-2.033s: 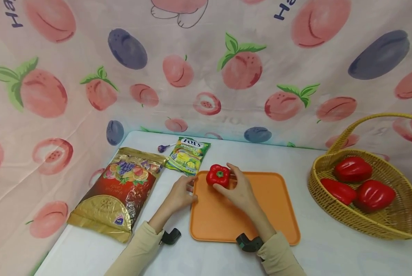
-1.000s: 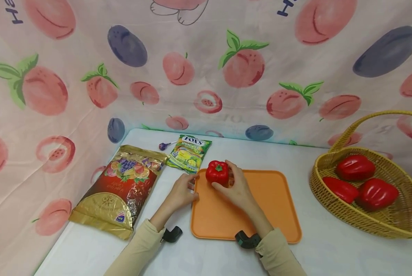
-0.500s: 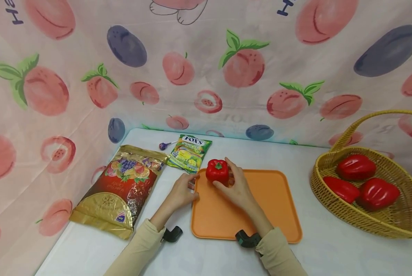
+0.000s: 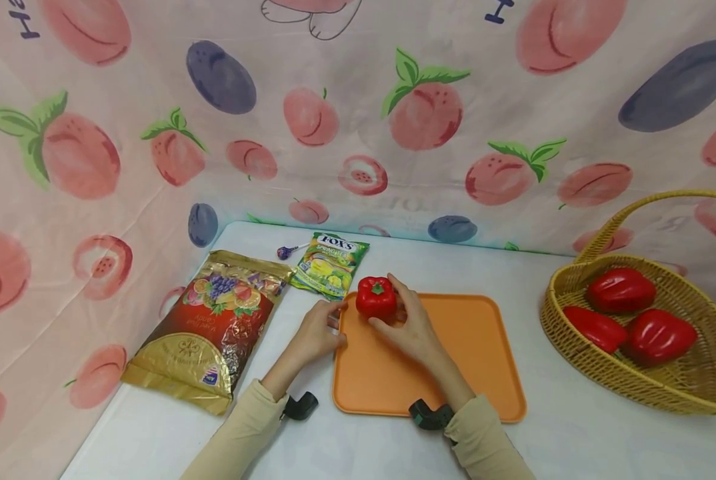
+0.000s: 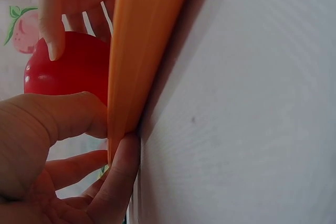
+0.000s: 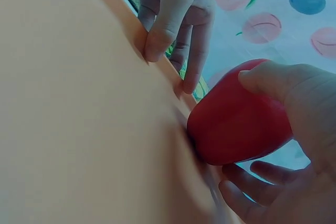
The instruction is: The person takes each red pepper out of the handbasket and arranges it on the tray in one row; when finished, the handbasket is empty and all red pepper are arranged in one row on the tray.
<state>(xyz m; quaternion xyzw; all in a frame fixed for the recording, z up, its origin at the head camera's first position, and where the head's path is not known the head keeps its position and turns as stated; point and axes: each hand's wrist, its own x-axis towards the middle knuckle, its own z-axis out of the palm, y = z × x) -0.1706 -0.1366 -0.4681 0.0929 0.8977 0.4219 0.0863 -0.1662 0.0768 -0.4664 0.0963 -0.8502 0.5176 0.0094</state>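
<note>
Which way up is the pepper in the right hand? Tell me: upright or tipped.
Upright: in the head view, the pepper in the right hand shows its green stem on top.

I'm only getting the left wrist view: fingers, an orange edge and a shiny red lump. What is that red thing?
Observer: The head view shows a green stem on top, so it looks like a red bell pepper.
Visitor: And that orange edge, what's it part of?
Observer: A rectangular orange tray with rounded corners; the head view shows its whole outline apart from what the hands and pepper cover.
Visitor: Neat! Is that the only pepper around?
Observer: It seems not: three more red pieces, much like peppers, lie in a yellow basket to the right of the tray.
</note>
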